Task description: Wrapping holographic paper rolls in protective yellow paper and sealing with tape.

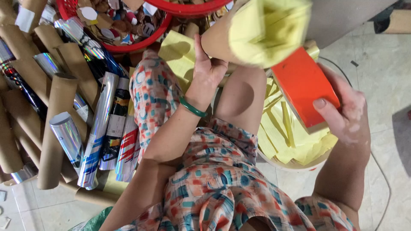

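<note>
Item: my left hand [208, 68], fingers curled and clamped round a brown cardboard tube [217, 41], thumb pressed to its near side. The tube's far end was capped in blurred yellow paper [267, 28].

Item: my right hand [342, 113], fingers closed on a wide orange tape roll [302, 83], thumb flat on its facing edge. The roll's upper edge touched the yellow paper just beyond my fingertips.

Item: basin [295, 164] of loose yellow sheets [291, 137], under my right hand, its rim near my wrist.

Item: heap of bare tubes [55, 128] and foil-wrapped tubes [99, 128], crowded well outside my left hand, past my knee [152, 92].

Item: red basket [141, 42] of small paper discs, beyond my left fingers, its rim close to the tube.

Open room: bare tiled floor [385, 72] outside my right hand; little free space on the left hand's side.
</note>
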